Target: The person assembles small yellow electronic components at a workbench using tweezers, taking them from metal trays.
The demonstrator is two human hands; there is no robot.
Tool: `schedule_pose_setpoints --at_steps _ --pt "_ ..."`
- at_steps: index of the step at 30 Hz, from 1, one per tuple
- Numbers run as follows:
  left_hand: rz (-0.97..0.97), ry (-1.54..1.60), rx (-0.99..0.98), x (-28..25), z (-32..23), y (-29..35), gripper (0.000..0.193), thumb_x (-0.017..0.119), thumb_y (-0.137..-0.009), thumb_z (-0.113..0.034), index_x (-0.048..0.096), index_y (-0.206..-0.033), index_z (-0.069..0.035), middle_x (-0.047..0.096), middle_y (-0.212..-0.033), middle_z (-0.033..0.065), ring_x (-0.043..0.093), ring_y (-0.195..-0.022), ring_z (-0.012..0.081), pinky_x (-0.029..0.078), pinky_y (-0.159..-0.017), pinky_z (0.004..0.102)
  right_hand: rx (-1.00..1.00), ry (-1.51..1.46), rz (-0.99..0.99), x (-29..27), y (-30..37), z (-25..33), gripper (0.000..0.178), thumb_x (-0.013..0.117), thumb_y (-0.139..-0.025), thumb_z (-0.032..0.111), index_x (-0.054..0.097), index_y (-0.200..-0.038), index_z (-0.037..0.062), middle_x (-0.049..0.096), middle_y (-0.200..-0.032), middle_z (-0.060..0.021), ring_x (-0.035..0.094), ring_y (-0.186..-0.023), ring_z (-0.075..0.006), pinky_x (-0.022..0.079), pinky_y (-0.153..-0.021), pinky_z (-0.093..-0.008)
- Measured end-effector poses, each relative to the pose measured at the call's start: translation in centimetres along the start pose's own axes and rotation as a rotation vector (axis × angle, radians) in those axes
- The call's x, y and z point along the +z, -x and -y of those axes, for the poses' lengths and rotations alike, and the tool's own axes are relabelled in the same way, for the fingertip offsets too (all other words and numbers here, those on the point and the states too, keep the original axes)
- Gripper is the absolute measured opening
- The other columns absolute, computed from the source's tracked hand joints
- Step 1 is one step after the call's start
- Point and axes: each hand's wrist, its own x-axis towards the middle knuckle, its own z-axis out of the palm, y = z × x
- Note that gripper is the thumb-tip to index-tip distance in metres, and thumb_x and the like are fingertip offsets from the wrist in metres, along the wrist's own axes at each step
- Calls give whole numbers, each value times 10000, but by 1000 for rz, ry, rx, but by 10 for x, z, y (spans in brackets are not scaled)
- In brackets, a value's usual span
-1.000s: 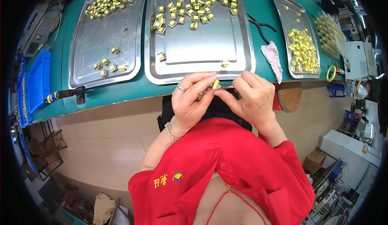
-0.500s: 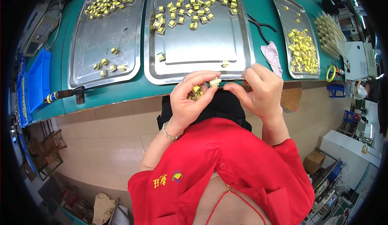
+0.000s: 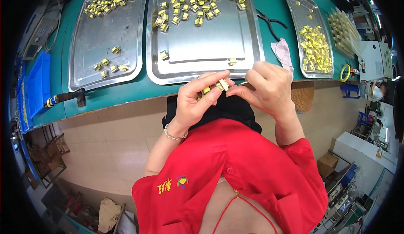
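Note:
My left hand (image 3: 189,104) is closed around a few small yellow transformers. One transformer (image 3: 222,85) is pinched between thumb and fingertips, its pin side showing, and others sit deeper in the palm, partly hidden. Curled beside it, my right hand (image 3: 269,89) grips a thin metal tool (image 3: 241,83) that reaches towards the pinched piece; most of the tool is covered by the fingers. Just beyond the hands is the middle metal tray (image 3: 206,49), with many transformers at its far end, one near its left side and a lone transformer (image 3: 232,61) at its near edge.
On the green table (image 3: 63,74), a left tray (image 3: 105,36) and a right tray (image 3: 294,23) hold more yellow parts. Black-handled pliers (image 3: 271,23) and a pink cloth (image 3: 283,53) lie between trays. A clamp-like tool (image 3: 65,97) and blue bin (image 3: 38,82) sit at left.
My right hand has come left, closer to the left hand. The pinched transformer has been tilted, and the thin tool now reaches nearer to it.

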Motion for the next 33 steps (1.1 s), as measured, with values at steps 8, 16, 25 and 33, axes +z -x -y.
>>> schedule_pose_setpoints --at_steps 8,16,25,33 --pt "45 -77 28 -1 -2 0 334 498 -904 -57 536 -1224 27 615 -1007 129 451 -613 57 387 -537 169 -21 31 18 1 4 -1 511 719 -649 503 429 -557 93 361 -538 -27 415 -438 -184 297 -406 -316" --pt "73 -42 36 0 -3 -1 334 494 -902 -60 538 -1220 34 613 -994 141 451 -617 63 390 -545 170 -47 17 78 -4 7 -2 476 733 -654 468 444 -551 104 375 -532 -15 442 -452 -171 314 -411 -308" --pt "76 -26 22 -1 2 0 337 503 -883 -45 568 -1211 -9 642 -973 73 472 -624 53 397 -540 171 -41 -1 111 -3 9 -3 453 738 -655 460 462 -557 114 385 -526 -4 469 -458 -162 326 -415 -300" --pt "99 -55 40 1 0 0 331 505 -894 -66 551 -1206 33 619 -977 136 451 -610 67 385 -532 176 -23 -85 146 -3 11 -5 458 750 -645 457 467 -565 105 401 -523 -15 477 -450 -181 334 -413 -308"
